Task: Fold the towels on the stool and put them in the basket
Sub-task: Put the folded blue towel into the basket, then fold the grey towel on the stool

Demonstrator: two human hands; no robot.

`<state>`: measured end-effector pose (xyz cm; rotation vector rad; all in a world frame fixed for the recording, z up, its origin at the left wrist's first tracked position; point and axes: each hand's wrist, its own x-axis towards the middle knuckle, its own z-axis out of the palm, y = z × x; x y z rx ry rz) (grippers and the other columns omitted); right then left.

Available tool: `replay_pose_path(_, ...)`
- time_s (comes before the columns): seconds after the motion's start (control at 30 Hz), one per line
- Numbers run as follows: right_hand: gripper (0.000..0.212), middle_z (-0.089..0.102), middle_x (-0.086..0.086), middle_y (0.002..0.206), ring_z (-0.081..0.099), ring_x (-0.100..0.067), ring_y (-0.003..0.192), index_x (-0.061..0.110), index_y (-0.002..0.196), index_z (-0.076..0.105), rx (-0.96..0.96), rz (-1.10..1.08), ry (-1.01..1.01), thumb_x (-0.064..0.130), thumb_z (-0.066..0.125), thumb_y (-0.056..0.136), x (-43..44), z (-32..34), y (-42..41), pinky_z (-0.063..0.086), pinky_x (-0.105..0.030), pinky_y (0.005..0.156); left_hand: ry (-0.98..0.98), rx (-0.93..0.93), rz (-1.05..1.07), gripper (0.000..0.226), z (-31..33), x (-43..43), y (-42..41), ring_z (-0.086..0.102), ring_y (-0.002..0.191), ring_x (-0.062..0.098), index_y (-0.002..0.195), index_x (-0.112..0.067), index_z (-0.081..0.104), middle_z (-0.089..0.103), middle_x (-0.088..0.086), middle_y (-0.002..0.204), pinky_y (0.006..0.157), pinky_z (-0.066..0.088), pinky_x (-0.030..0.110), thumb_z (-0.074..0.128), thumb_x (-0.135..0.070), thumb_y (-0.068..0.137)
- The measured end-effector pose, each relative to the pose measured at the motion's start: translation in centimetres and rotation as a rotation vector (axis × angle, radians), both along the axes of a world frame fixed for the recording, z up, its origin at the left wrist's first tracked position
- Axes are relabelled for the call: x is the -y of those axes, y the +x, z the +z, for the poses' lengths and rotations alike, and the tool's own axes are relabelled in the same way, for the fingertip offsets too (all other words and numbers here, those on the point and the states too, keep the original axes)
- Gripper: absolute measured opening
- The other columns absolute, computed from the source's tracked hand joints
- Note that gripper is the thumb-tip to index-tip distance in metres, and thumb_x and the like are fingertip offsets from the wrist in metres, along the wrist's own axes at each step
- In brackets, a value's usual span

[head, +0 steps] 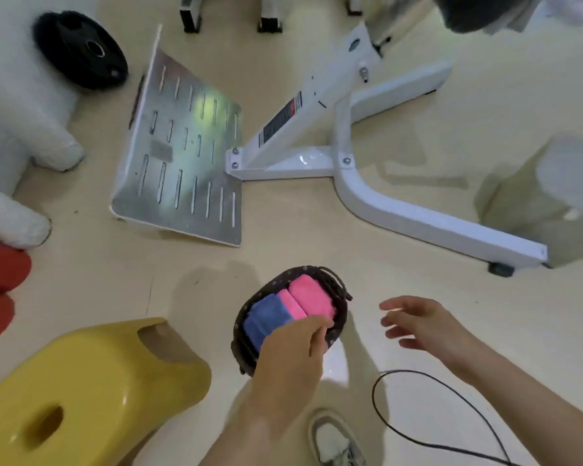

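1. Head view, lower centre: a dark woven basket (339,322) stands on the pale floor (317,237). It holds folded towels side by side. A blue towel (263,317) lies in its left part and a pink towel (312,295) in its right part. A narrower pink fold lies between them, touching both; whether it is a separate towel cannot be told.
2. Head view, lower centre: the left hand (290,354) reaches over the basket's near rim and covers part of it. Its fingers (318,326) are bent, with the tips at the near edge of the pink towel. Whether they pinch the cloth or only touch it cannot be told.
3. Head view, lower right: the right hand (421,321) is above the floor just right of the basket, apart from it. Its fingers are spread and hold nothing.
4. Head view, lower left: a yellow stool (91,375) stands near the basket's left side. Its glossy top shows an oval hole.
5. Head view, bottom edge: a pale shoe (334,442) lies below the basket, with a looping black cable (435,415) to its right.
6. Head view, upper half: a slotted metal plate (182,163) joins a white machine frame (384,203). A black weight disc (81,52) lies at upper left.
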<state>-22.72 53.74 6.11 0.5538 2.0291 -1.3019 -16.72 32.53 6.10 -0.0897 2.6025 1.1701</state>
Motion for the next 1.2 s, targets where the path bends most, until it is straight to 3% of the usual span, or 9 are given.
replay_pose_path(0.17, 0.019, 0.071, -0.013, 0.092, 0.064, -0.021, 0.074, 0.01, 0.101, 0.066, -0.007, -0.128, 0.036, 0.003, 0.052, 0.091, -9.5, 13.8, 0.7, 0.046, -0.027, 0.066, -0.025, -0.063, -0.092, 0.029, 14.5, -6.2, -4.1, 0.05, 0.085, -0.008, 0.102, -0.022, 0.072, 0.058, -0.027, 0.091, 0.077, 0.03, -0.004, 0.051, -0.005, 0.092)
replay_pose_path(0.23, 0.019, 0.072, -0.011, 0.089, 0.065, -0.021, 0.074, 0.011, 0.1, 0.067, -0.021, -0.197, 0.042, 0.003, 0.052, 0.091, -13.4, 18.9, 0.9, 0.047, -0.028, 0.067, -0.042, -0.014, -0.14, 0.025, 20.0, -9.1, -5.6, 0.052, 0.075, -0.008, 0.098, -0.026, 0.071, 0.054, -0.033, 0.087, 0.076, 0.032, -0.003, 0.054, -0.009, 0.091)
replay_pose_path(0.37, 0.019, 0.073, -0.014, 0.085, 0.065, -0.022, 0.077, 0.009, 0.099, 0.067, -0.063, -0.388, -0.014, 0.003, 0.05, 0.092, -20.2, 26.9, 0.5, 0.047, -0.031, 0.069, 0.01, 0.065, -0.175, 0.029, 28.4, -15.3, -8.9, 0.06, 0.079, -0.004, 0.091, -0.044, 0.066, 0.067, -0.024, 0.084, 0.078, 0.045, 0.012, 0.057, -0.016, 0.09)
replay_pose_path(0.53, 0.02, 0.072, -0.018, 0.09, 0.064, -0.028, 0.083, 0.005, 0.104, 0.066, -0.079, -0.808, -0.289, 0.005, 0.048, 0.095, -25.1, 32.3, -2.0, 0.048, -0.033, 0.072, 0.031, 0.065, -0.203, 0.043, 34.8, -22.1, -13.7, 0.054, 0.065, -0.007, 0.078, -0.05, 0.059, 0.058, -0.037, 0.067, 0.065, 0.038, 0.008, 0.054, -0.01, 0.09)
replay_pose_path(0.73, 0.02, 0.069, -0.012, 0.093, 0.066, -0.022, 0.078, 0.008, 0.108, 0.064, -0.084, -1.164, -0.69, 0.015, 0.053, 0.093, -25.3, 36.6, -9.8, 0.056, -0.023, 0.058, 0.091, 0.058, -0.2, 0.035, 39.7, -26.2, -20.5, 0.055, 0.087, -0.004, 0.09, -0.035, 0.068, 0.064, -0.012, 0.086, 0.069, 0.04, 0.007, 0.049, -0.005, 0.09)
replay_pose_path(0.83, 0.018, 0.071, -0.013, 0.088, 0.065, -0.025, 0.08, 0.006, 0.107, 0.064, -0.132, -1.022, -0.684, 0.01, 0.051, 0.094, -23.6, 39.1, -16.2, 0.051, -0.03, 0.071, 0.108, 0.012, -0.154, 0.032, 41.9, -26.9, -26.3, 0.055, 0.088, -0.005, 0.095, -0.032, 0.068, 0.066, -0.011, 0.087, 0.07, 0.041, 0.007, 0.047, -0.008, 0.092)
replay_pose_path(1.0, 0.017, 0.07, -0.007, 0.099, 0.066, -0.021, 0.093, 0.016, 0.1, 0.066, -0.315, -0.589, -0.317, 0.006, 0.055, 0.092, -20.3, 40.2, -29.0, 0.053, -0.031, 0.077, 0.069, -0.063, -0.012, 0.028, 41.1, -26.3, -38.3, 0.058, 0.079, 0.002, 0.098, -0.034, 0.059, 0.066, -0.01, 0.087, 0.065, 0.043, 0.009, 0.045, -0.01, 0.095)
replay_pose_path(1.1, 0.027, 0.06, 0.011, 0.118, 0.054, -0.008, 0.109, 0.027, 0.115, 0.06, -0.475, -0.239, -0.074, 0.013, 0.052, 0.093, -19.0, 38.6, -36.0, 0.043, -0.024, 0.094, -0.031, -0.066, 0.043, 0.026, 39.5, -25.4, -44.6, 0.056, 0.089, 0.001, 0.103, -0.03, 0.059, 0.062, -0.016, 0.094, 0.077, 0.042, 0.01, 0.044, -0.011, 0.095)
replay_pose_path(1.2, 0.039, 0.05, 0.011, 0.136, 0.042, -0.009, 0.127, 0.03, 0.132, 0.049, -0.548, -0.022, 0.079, 0.024, 0.05, 0.094, -18.3, 36.8, -42.0, 0.035, -0.033, 0.11, -0.091, -0.041, 0.074, 0.024, 38.0, -24.3, -49.8, 0.056, 0.099, 0.006, 0.109, -0.029, 0.059, 0.061, -0.015, 0.104, 0.09, 0.046, 0.02, 0.043, -0.016, 0.097)
